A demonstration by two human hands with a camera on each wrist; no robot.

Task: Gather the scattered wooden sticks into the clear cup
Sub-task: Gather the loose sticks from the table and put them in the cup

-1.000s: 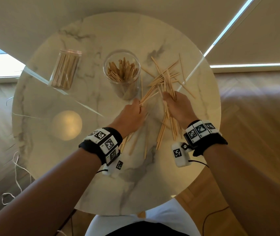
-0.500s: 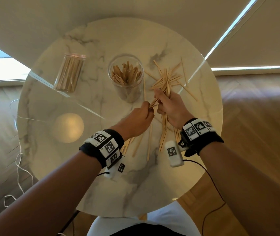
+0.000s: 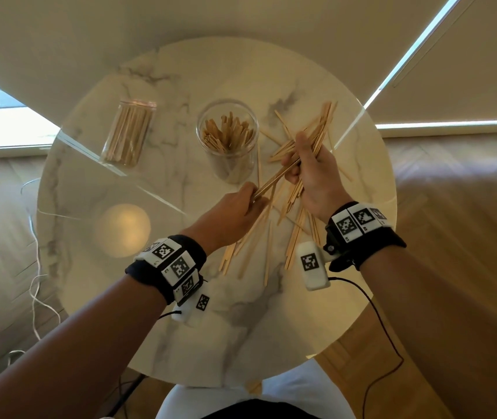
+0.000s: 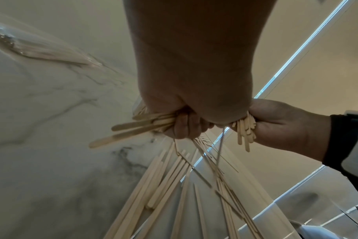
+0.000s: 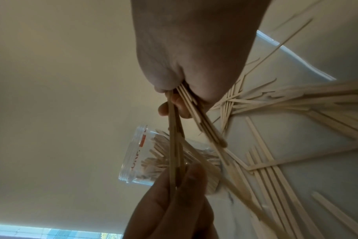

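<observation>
Both busy: left hand (image 3: 235,211) and right hand (image 3: 310,173) each grip wooden sticks (image 3: 274,179) above tabletop (image 3: 241,328), beside clear cup (image 3: 227,137).

From my head camera the room looks dim and warm, with daylight coming only through thin bright gaps at the window blinds (image 3: 440,124). The marble table (image 3: 180,297) is glossy: I see a round glare spot (image 3: 122,230) on it and mirrored light streaks. Straight lines bow toward the frame edges. Both wrist views are murky and grainy, their close foregrounds dark, soft, and stretched by the wide lens.
</observation>
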